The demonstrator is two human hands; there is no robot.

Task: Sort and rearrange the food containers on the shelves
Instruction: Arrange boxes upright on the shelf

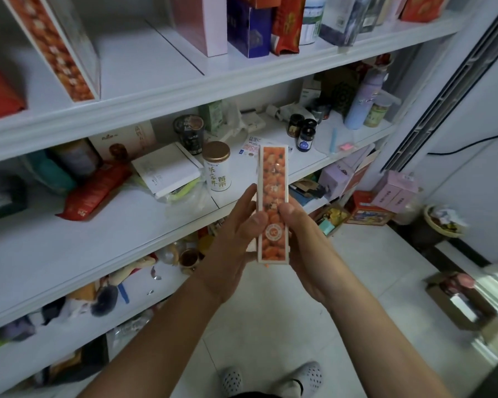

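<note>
A long narrow white box with an orange fruit print [273, 185] stands upright in front of the middle shelf [127, 214]. My left hand [236, 239] grips its left side, thumb across the front. On the other side my right hand [305, 242] holds the box, thumb pressed on the print. A larger box with the same orange print [55, 50] leans on the upper shelf [161, 90] at the left. On the middle shelf, just left of the held box, stands a white tea tin with a gold lid [216, 166].
The middle shelf also carries a red packet [92, 191], a white booklet [167, 170], a black cup [189, 135], small dark jars [302, 130] and a lilac bottle [364, 101]. Boxes crowd the upper shelf's right part. Pink and red boxes [385, 199] sit on the floor.
</note>
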